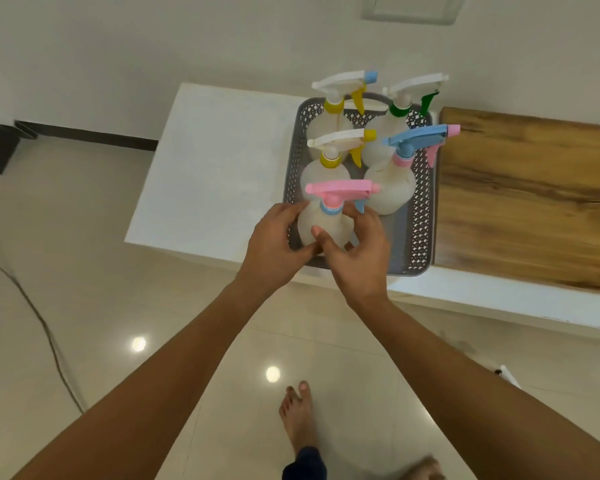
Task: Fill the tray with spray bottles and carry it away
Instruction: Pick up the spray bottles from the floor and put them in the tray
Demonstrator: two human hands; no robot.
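A grey perforated tray (420,216) rests on the white table (219,161). Several translucent spray bottles stand upright inside it. At the near left corner is a bottle with a pink head (329,220); my left hand (274,251) and my right hand (359,258) both wrap around its body. Behind it stands a bottle with a white head and yellow collar (326,171), and to the right one with a blue head and pink nozzle (392,188). Two more stand at the far end, one with a yellow collar (333,109), one green (399,112).
A wooden board (527,199) covers the table right of the tray. The table's near edge runs just under my wrists. A black cable (39,320) lies on the glossy tiled floor at left. My bare foot (298,417) stands on the floor below.
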